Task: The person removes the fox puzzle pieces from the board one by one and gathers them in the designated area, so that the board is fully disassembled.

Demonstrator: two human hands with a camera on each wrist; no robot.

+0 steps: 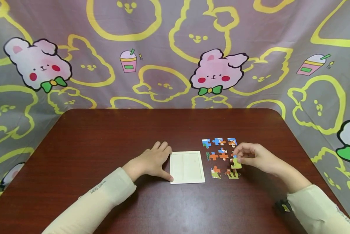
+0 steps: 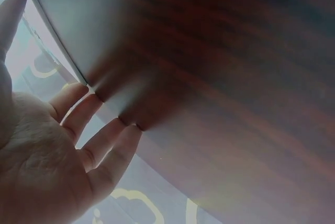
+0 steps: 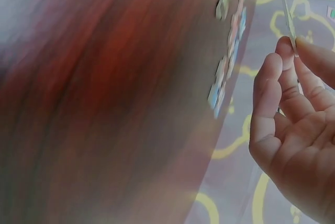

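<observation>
On the table lies a square, pale puzzle tray (image 1: pixel 187 167) with a thin raised border. My left hand (image 1: pixel 152 162) rests at the tray's left side, its thumb at the lower left corner and its fingers near the upper left one. Between thumb and fingertips my right hand (image 1: pixel 258 158) pinches a green jigsaw piece (image 1: pixel 237 163); in the right wrist view the held piece (image 3: pixel 289 25) appears edge-on, lifted off the table. Several loose jigsaw pieces (image 1: pixel 213 156) lie in rough rows right of the tray, some partly hidden behind the right hand and the held piece.
The dark red-brown wooden table (image 1: pixel 119 130) has rounded far corners. A grey curtain (image 1: pixel 163 48) with cartoon bunnies and yellow outlines hangs behind it and along both sides. Something small and dark (image 1: pixel 283 206) sits beneath the right wrist.
</observation>
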